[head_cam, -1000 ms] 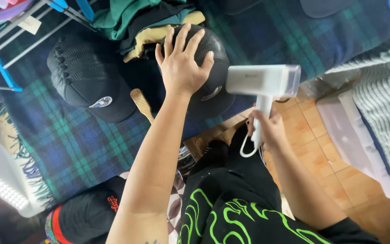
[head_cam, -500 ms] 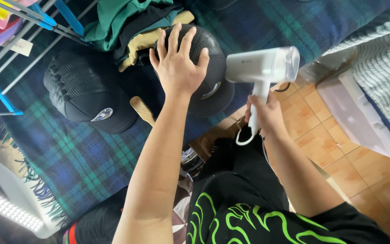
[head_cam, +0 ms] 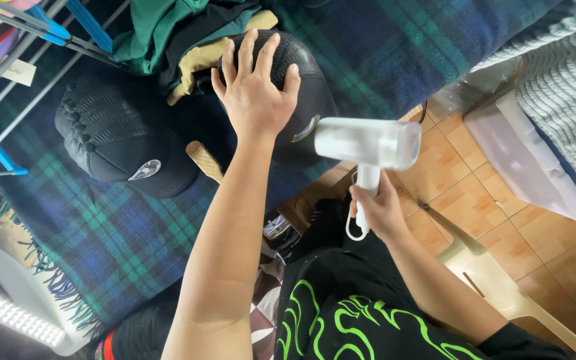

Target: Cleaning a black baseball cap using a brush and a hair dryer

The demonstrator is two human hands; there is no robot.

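Note:
My left hand (head_cam: 253,95) lies flat with spread fingers on the crown of a black mesh-back cap (head_cam: 308,93) that rests on a dark blue-green plaid blanket (head_cam: 135,220). My right hand (head_cam: 375,210) grips the handle of a white hand-held steamer (head_cam: 367,143), whose head points left toward the cap's brim and sits just right of my left wrist. A second black cap (head_cam: 125,143) with a round badge lies to the left on the blanket. A wooden handle (head_cam: 203,160) pokes out between the two caps.
Folded green, black and tan clothes (head_cam: 181,33) are piled behind the caps. A metal rack with blue bars (head_cam: 41,37) stands at the upper left. To the right are tiled floor (head_cam: 475,200), a clear plastic bin (head_cam: 535,167) and a beige plastic chair (head_cam: 501,287).
The steamer has dropped lower and slightly left, closer to my left wrist. My left hand stays on the cap. The view has shifted, showing more floor and the chair.

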